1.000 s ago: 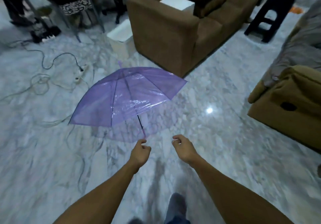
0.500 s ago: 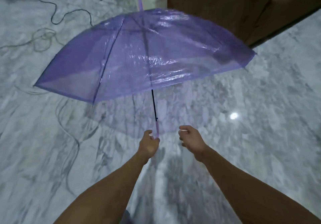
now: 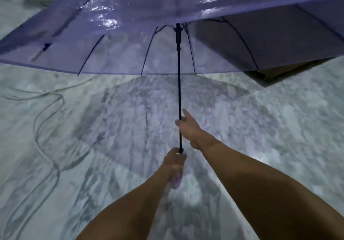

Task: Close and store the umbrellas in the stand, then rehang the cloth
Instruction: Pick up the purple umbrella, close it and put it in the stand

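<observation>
An open, see-through purple umbrella (image 3: 130, 25) fills the top of the head view, its canopy spread and tilted over the marble floor. Its black shaft (image 3: 179, 90) runs down to a pale purple handle. My left hand (image 3: 174, 162) grips that handle at the lower end. My right hand (image 3: 187, 128) holds the shaft higher up, fingers curled round it with the index finger pointing up along it. The black runner (image 3: 178, 36) sits high under the canopy. No stand or cloth is in view.
Pale cables (image 3: 46, 120) loop across the marble floor (image 3: 279, 128) on the left. A brown sofa's base (image 3: 279, 72) shows through and below the canopy at the right. Dark items sit at the top left behind the umbrella.
The umbrella has been lifted off the floor and drawn close, now filling the upper view. My left hand took the handle; my right hand moved onto the shaft above it.
</observation>
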